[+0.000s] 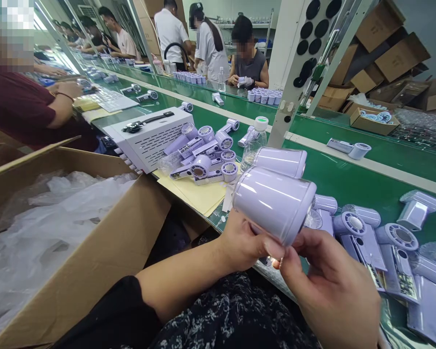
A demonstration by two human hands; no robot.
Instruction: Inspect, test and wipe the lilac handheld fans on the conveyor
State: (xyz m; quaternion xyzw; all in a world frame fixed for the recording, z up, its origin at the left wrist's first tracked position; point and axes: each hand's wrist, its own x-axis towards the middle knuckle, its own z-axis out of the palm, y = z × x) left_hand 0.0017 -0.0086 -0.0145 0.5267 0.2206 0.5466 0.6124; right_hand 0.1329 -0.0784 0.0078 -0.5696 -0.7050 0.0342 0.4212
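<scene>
A glossy lilac handheld fan [274,206] with a barrel-shaped head is held in front of me above the bench edge. My left hand [245,242] is closed round its underside, with the thumb along the lower rim. My right hand [334,286] pinches close to the same rim, thumb and fingers meeting just below it; what lies between those fingertips is hidden. Directly behind the held head shows a second lilac barrel [281,162], and I cannot tell whether it is held too. To the right lie several lilac fans [399,237], some with handles open and circuit boards showing.
More fan parts [207,152] are piled on yellow paper [189,191] beside a white vented box [150,133]. A plastic bottle [252,145] stands behind my hands. A carton [105,247] of clear bags is at left. Co-workers line the green conveyor [312,155] and a metal post [292,102] rises there.
</scene>
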